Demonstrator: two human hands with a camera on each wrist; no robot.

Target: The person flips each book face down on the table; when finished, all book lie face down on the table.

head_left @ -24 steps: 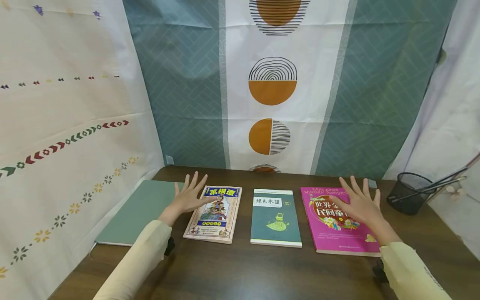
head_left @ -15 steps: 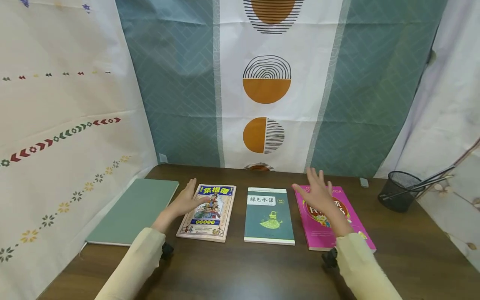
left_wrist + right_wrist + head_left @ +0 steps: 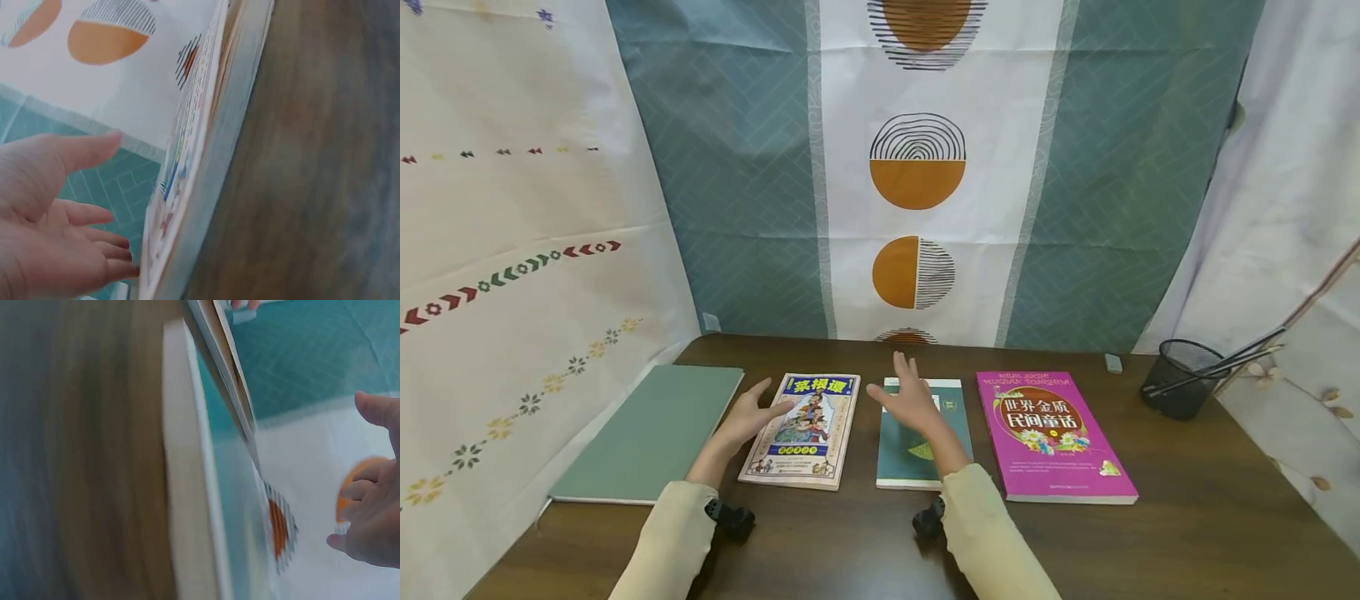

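My left hand [image 3: 745, 418] hovers at the left edge of a cream comic-style book [image 3: 806, 429], thumb spread toward its cover and fingers pointing away from me. In the left wrist view that hand [image 3: 69, 225] has relaxed fingers beside the book's page edges [image 3: 206, 187], holding nothing. My right hand [image 3: 913, 402] is over a green book [image 3: 943, 450], covering part of its title, with its thumb out to the left. The right wrist view shows this hand [image 3: 375, 494] with nothing in its grasp, apart from the book's pale spine edge [image 3: 187, 462].
A magenta book [image 3: 1052, 442] lies to the right of the green one. At far left is a large plain green book [image 3: 647, 433]. A black mesh pen holder [image 3: 1180, 383] with thin sticks stands at the back right, near a small grey block [image 3: 1113, 363]. Patterned curtains [image 3: 760, 167] enclose the table.
My right hand has swept left from over the magenta book to over the green book, uncovering the magenta cover. My left hand has moved slightly; the head view has shifted a little right.
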